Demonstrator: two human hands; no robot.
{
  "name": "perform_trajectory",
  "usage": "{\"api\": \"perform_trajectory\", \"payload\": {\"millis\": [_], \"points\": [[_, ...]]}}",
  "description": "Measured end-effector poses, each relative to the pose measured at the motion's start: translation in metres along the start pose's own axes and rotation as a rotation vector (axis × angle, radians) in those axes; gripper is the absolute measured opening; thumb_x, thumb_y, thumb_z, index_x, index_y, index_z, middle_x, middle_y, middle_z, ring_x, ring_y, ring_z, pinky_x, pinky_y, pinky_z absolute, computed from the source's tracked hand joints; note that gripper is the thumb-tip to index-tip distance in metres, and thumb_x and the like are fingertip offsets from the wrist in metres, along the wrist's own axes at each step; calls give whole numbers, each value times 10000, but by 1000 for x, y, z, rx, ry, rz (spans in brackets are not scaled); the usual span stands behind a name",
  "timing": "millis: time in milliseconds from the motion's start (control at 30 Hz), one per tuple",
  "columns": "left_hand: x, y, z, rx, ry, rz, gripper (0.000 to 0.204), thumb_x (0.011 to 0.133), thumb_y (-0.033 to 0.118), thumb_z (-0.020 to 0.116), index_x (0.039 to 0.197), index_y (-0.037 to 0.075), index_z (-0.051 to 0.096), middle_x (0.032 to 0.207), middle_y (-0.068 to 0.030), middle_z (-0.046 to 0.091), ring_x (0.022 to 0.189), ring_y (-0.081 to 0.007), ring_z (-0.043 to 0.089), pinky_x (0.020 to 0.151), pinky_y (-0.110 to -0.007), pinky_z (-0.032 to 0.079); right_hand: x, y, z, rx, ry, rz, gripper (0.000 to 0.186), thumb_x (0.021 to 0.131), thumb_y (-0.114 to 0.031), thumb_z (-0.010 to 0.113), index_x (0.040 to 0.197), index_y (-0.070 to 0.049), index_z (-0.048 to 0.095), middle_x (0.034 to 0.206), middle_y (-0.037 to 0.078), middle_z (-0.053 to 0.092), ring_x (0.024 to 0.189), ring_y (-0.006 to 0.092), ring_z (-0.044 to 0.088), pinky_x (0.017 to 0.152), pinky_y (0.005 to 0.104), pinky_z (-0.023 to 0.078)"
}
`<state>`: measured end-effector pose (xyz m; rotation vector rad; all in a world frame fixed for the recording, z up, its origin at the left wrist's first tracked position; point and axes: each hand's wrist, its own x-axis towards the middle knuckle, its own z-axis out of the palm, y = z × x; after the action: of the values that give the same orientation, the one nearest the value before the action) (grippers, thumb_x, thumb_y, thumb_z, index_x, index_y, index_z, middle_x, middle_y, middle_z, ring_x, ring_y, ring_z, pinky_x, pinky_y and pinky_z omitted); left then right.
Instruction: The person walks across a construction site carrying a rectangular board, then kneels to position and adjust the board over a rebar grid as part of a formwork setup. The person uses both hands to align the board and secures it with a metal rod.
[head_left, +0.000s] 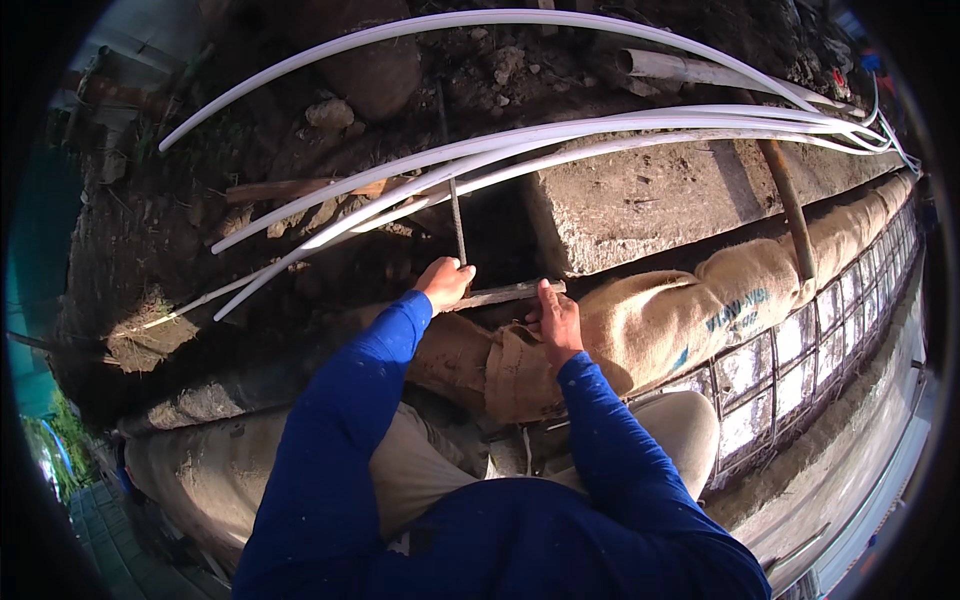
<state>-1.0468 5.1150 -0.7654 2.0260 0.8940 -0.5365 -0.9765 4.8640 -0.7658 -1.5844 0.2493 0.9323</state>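
**Both hands on steel rods at the trench edge**

Observed from beside the worker, who leans over a trench lined with burlap sacking (650, 320).

Left hand (443, 281): fingers curled shut around the lower end of an upright ribbed steel rod (457, 215). The rod rises away from the fingertips, passing behind the bundle of white conduits (560, 135) that arcs over the soil. The grip sits low on the rod, probably to keep it vertical while its foot rests in the ground; the foot itself is hidden under the hand.

Right hand (555, 320): lies palm down, fingers extended and pressed on the near end of a flat-lying bar (500, 294), not wrapped around it as far as I can tell. The bar runs from just under these fingertips leftward to the heel of the left hand, so the two pieces appear to meet at roughly a right angle between the hands. The pressing hold looks meant to pin the bar against the sack edge.

Surroundings: beyond the fingertips of the right hand, a rough concrete slab (650, 195). To the outside of the right hand, a rebar cage (800, 350) runs along the trench under the sacking, and a wooden handle (790, 210) leans across slab and sack. Beyond the left fingers, loose soil and stones (330, 113).

Both sleeves blue; knees visible beneath the forearms.
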Motion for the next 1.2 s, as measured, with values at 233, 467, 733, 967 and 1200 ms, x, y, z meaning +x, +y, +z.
{"api": "perform_trajectory", "payload": {"millis": [233,467,733,967,1200], "points": [[14,1,10,51,110,66,378,1054,341,642,891,1,659,725,-118,655,630,-226,653,594,-441,493,7,-7,-1,35,-9,-38,644,993,-643,666,938,-1,676,787,76,655,685,140,644,575,289,541],[13,5,1,-30,25,-1,386,1038,364,643,913,2,691,785,-126,688,761,-237,689,710,-450,518,17,-3,2,76,29,116,777,918,-735,697,1048,31,717,718,87,658,621,165,647,547,302,529],[13,2,1,-28,35,60,381,1018,352,655,882,3,723,855,-166,730,841,-286,703,796,-440,515,10,-10,3,2,26,27,767,934,-724,684,997,40,697,749,99,659,613,170,639,534,310,523],[29,-11,9,8,67,111,370,993,344,661,861,1,702,808,-157,706,809,-280,693,775,-444,516,11,-4,4,-26,33,15,768,955,-723,654,972,43,694,750,106,664,623,171,640,540,311,522],[43,0,15,-46,179,104,480,982,412,693,1103,-45,610,983,-230,734,961,-406,719,860,-482,558,10,-7,6,-15,60,-35,751,965,-722,644,951,27,704,753,91,665,617,155,625,543,298,505]]}}
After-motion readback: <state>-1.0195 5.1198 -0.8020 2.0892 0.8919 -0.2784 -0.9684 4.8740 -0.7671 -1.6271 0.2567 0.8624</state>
